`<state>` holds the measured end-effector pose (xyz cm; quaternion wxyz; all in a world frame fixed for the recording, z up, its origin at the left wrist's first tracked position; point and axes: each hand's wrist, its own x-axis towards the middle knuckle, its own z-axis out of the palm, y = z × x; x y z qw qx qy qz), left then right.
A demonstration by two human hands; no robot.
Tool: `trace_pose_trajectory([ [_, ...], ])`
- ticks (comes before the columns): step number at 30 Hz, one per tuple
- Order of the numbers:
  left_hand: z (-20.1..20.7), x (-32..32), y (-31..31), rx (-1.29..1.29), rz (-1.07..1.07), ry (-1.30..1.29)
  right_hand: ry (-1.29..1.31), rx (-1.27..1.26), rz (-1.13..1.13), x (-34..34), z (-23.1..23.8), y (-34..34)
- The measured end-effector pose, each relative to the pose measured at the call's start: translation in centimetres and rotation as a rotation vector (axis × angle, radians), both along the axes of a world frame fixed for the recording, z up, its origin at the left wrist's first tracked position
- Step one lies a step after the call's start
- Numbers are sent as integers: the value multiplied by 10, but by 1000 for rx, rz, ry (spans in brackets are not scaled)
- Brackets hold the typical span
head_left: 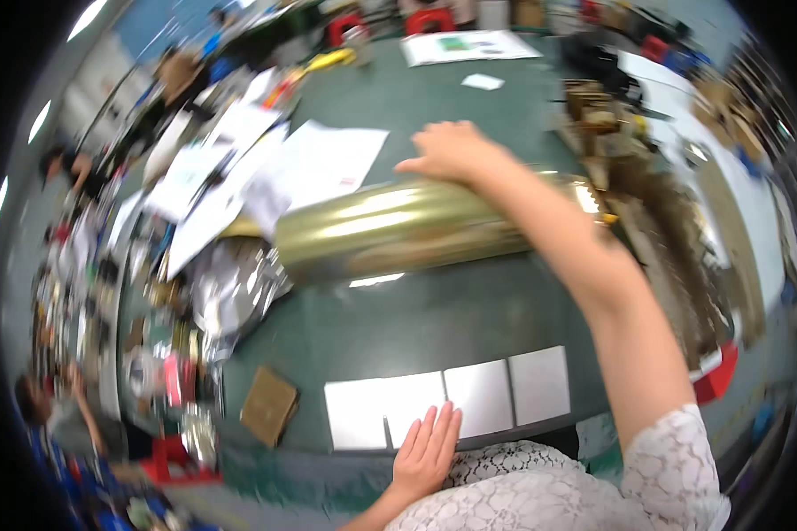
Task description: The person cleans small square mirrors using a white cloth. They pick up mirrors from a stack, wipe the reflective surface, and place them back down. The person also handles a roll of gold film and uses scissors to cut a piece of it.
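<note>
My left hand (427,450) lies flat with its fingers stretched out, the fingertips over the lower edge of several white rectangular sheets (478,398) set in a row along the near table edge. My right arm reaches across a shiny gold roll (381,226) of film or foil that lies sideways on the green table. At the roll's far side is my right hand (456,152), somewhat blurred, its thumb pointing left and apart from the fingers. Nothing shows in its grasp. Whether it touches the roll I cannot tell.
A brown block (268,405) sits left of the sheets. Loose white papers (332,164) and crumpled clear plastic (230,288) lie at the left. Cardboard pieces (593,106) and a long brown strip stand along the right. Other people work at the far left.
</note>
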<state>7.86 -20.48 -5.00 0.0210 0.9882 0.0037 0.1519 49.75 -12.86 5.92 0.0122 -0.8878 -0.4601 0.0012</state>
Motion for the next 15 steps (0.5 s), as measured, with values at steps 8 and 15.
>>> trace_pose_trajectory([
  [8, -15, 4, 1, -45, -24, -8, -439, 592, 495, -147, -54, -51],
  [15, -18, 1, -4, 12, 15, -51, -396, 645, 480, -83, -42, -14],
])
